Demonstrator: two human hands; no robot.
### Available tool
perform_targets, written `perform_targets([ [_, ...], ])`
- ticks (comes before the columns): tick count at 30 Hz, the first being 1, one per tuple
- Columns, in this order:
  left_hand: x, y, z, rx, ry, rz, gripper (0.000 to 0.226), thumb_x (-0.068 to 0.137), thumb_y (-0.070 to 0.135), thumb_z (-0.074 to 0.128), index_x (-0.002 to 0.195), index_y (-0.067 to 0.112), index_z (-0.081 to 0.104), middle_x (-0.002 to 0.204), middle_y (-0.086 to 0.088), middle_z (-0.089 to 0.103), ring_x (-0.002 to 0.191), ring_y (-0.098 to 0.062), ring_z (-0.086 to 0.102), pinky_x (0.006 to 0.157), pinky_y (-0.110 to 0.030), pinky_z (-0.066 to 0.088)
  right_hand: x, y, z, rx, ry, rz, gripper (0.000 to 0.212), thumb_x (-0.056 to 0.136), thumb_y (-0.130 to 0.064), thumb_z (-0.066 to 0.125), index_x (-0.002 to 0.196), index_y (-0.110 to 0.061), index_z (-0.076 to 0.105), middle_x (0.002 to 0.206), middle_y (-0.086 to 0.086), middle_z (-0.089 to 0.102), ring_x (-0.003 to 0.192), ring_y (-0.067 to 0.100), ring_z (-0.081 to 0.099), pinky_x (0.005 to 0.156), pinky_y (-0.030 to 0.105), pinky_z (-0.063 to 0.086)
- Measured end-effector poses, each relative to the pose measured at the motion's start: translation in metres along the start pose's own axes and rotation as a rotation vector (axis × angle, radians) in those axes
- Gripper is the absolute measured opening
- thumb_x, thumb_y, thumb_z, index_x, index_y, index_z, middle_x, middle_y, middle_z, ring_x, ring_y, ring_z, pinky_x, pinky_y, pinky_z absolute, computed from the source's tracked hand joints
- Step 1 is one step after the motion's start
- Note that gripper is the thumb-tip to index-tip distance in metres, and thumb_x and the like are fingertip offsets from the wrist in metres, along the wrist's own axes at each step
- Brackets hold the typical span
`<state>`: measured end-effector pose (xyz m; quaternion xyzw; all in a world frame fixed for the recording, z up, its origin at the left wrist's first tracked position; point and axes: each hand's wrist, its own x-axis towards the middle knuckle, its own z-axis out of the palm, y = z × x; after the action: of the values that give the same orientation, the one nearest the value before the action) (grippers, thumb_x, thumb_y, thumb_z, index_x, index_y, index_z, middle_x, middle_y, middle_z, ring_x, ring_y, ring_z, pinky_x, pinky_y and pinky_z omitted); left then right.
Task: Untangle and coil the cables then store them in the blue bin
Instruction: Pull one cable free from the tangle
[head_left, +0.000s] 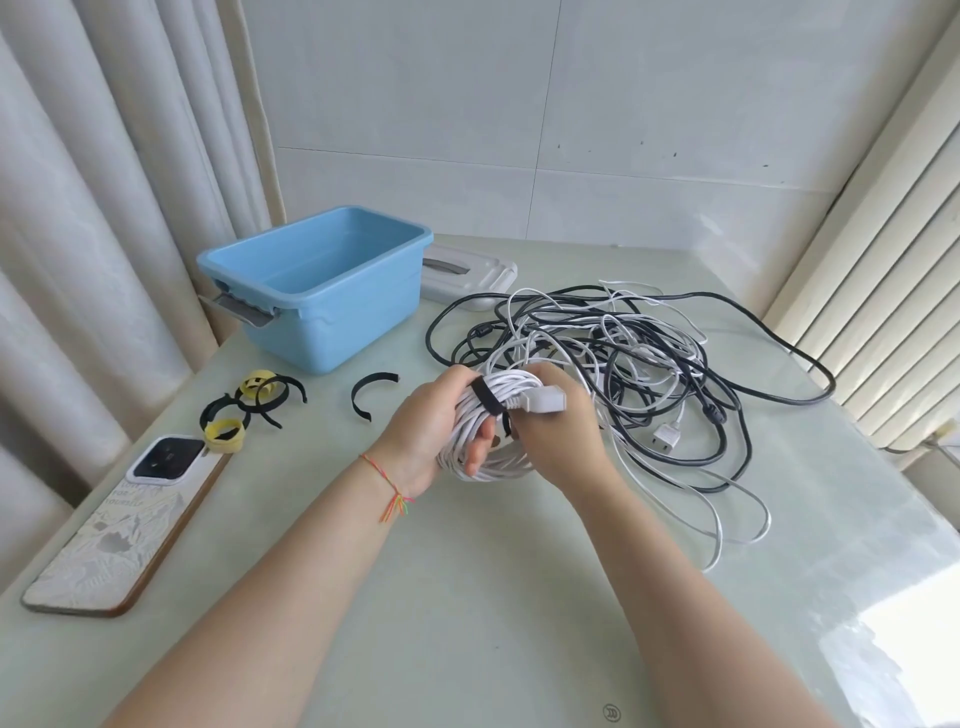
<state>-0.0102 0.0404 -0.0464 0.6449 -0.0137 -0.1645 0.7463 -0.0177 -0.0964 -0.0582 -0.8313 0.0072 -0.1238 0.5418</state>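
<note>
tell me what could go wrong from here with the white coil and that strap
1. The black strap looks only partly wrapped round the white coil; if the right hand lets go, loops may spring apart.
2. The coil sits close to the tangled cables; lifting it toward the blue bin could snag and drag the pile.

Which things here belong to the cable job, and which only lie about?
Job: white coil held by left hand and right hand, black strap, tangled cables, blue bin, spare ties.
Lying about: phone, grey lid.
</note>
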Motion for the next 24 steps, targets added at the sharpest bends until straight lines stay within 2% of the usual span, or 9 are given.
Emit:
perform_targets([
  [2, 0.001, 0.0, -0.001, -0.028, -0.073, 0.002, 0.047, 0.097, 0.028, 0.036, 0.068, 0.003, 0.063, 0.053, -0.013, 0.056, 0.039, -0.026, 0.05, 0.051, -0.031, 0.043, -0.001, 0.0, 0.001, -0.031, 0.061, -0.031, 0.016, 0.083, -0.003, 0.054, 0.091, -0.013, 0.063, 0.066, -0.006, 0.064, 0.063, 0.013, 0.058, 0.059, 0.029, 0.046],
  [5, -0.001, 0.002, -0.004, -0.114, -0.24, -0.031, 0.041, 0.099, 0.027, 0.033, 0.092, 0.0, 0.063, 0.064, -0.013, 0.062, 0.045, -0.024, 0.058, 0.038, -0.022, 0.04, -0.002, -0.003, -0.001, -0.059, 0.056, -0.059, 0.017, 0.081, -0.006, 0.059, 0.091, -0.017, 0.067, 0.07, -0.012, 0.065, 0.068, 0.001, 0.058, 0.061, 0.017, 0.045],
  [7, -0.002, 0.002, -0.008, -0.122, -0.358, -0.045, 0.039, 0.094, 0.032, 0.037, 0.087, 0.003, 0.062, 0.056, -0.009, 0.057, 0.039, -0.022, 0.05, 0.057, -0.029, 0.039, -0.002, -0.004, -0.003, -0.05, 0.023, -0.09, 0.021, 0.075, -0.004, 0.057, 0.083, -0.021, 0.068, 0.063, -0.016, 0.063, 0.058, 0.001, 0.054, 0.055, 0.015, 0.04],
  [10, -0.002, 0.0, -0.009, -0.153, -0.397, -0.063, 0.043, 0.095, 0.034, 0.035, 0.079, 0.005, 0.062, 0.045, -0.006, 0.042, 0.038, -0.021, 0.039, 0.051, -0.028, 0.035, -0.002, -0.005, -0.007, -0.002, -0.004, -0.098, 0.026, 0.069, -0.002, 0.052, 0.078, -0.021, 0.068, 0.062, -0.017, 0.062, 0.052, 0.004, 0.052, 0.054, 0.022, 0.041],
  [13, 0.0, 0.002, -0.007, -0.211, -0.262, -0.054, 0.044, 0.099, 0.028, 0.032, 0.074, 0.003, 0.059, 0.04, -0.006, 0.038, 0.034, -0.021, 0.036, 0.044, -0.024, 0.038, 0.0, -0.008, -0.011, 0.008, -0.094, -0.101, 0.026, 0.077, 0.0, 0.065, 0.091, -0.022, 0.069, 0.071, -0.012, 0.067, 0.062, 0.004, 0.061, 0.06, 0.017, 0.046],
  [15, 0.003, 0.003, -0.01, -0.211, -0.119, -0.026, 0.045, 0.098, 0.025, 0.036, 0.066, 0.004, 0.058, 0.036, -0.006, 0.036, 0.035, -0.022, 0.037, 0.048, -0.026, 0.04, 0.002, -0.007, -0.016, 0.061, -0.21, -0.122, 0.043, 0.078, -0.006, 0.076, 0.114, -0.027, 0.062, 0.096, -0.008, 0.07, 0.086, -0.001, 0.064, 0.075, 0.013, 0.047],
  [17, 0.006, 0.006, -0.016, -0.065, 0.072, 0.039, 0.046, 0.095, 0.024, 0.044, 0.056, 0.006, 0.057, 0.036, -0.009, 0.04, 0.037, -0.023, 0.04, 0.049, -0.025, 0.041, 0.004, -0.005, -0.021, 0.093, -0.274, -0.161, 0.063, 0.077, -0.011, 0.08, 0.13, -0.032, 0.052, 0.119, -0.006, 0.064, 0.112, 0.001, 0.059, 0.093, 0.02, 0.047],
  [19, 0.005, 0.007, -0.02, 0.185, 0.259, 0.122, 0.045, 0.091, 0.023, 0.052, 0.05, 0.005, 0.056, 0.042, -0.009, 0.049, 0.043, -0.021, 0.045, 0.049, -0.022, 0.04, 0.002, -0.006, -0.019, -0.002, -0.266, -0.262, 0.066, 0.078, -0.016, 0.081, 0.135, -0.031, 0.051, 0.131, -0.012, 0.058, 0.125, 0.0, 0.049, 0.104, 0.021, 0.04],
  [24, -0.001, 0.011, -0.017, 0.325, 0.299, 0.186, 0.032, 0.091, 0.011, 0.05, 0.062, 0.0, 0.055, 0.041, -0.006, 0.045, 0.039, -0.016, 0.04, 0.039, -0.018, 0.033, -0.005, -0.008, 0.007, -0.336, -0.138, -0.557, 0.049, 0.074, -0.025, 0.073, 0.121, -0.02, 0.06, 0.109, -0.01, 0.066, 0.102, 0.012, 0.059, 0.102, 0.043, 0.04],
])
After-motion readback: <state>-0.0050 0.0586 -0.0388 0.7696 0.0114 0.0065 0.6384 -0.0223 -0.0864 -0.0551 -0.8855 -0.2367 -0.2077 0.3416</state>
